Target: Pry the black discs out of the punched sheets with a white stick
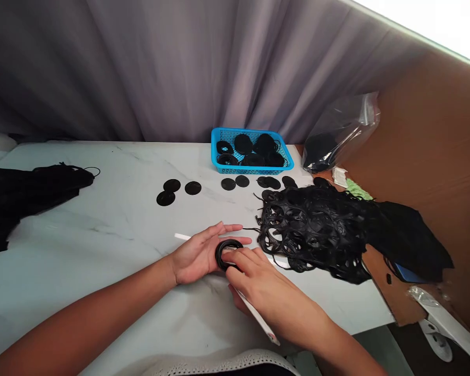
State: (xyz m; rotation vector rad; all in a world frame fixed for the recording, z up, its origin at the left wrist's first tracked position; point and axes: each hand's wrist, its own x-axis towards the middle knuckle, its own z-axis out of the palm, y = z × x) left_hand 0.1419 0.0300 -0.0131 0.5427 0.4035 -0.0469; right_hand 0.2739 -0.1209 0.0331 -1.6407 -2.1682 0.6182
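A coil of thin black cord or rings (220, 255) lies between my two hands near the middle of the table. My left hand (203, 253) is palm up with its fingers stretched out, and the coil rests against them. The fingers of my right hand (254, 274) are bent onto the coil from the right. A narrow white strip (258, 318) passes under my right hand toward the front edge. Right of my hands lies a tangled black sheet (317, 224) full of round holes. Several flat black discs (193, 188) are spread out behind my hands.
A blue basket (253, 169) holding round black pieces stands at the back. A clear plastic bag (340, 130) with black contents leans at the back right. Black cloth (35, 190) lies at the left, and more (411, 235) at the right. A grey curtain hangs behind.
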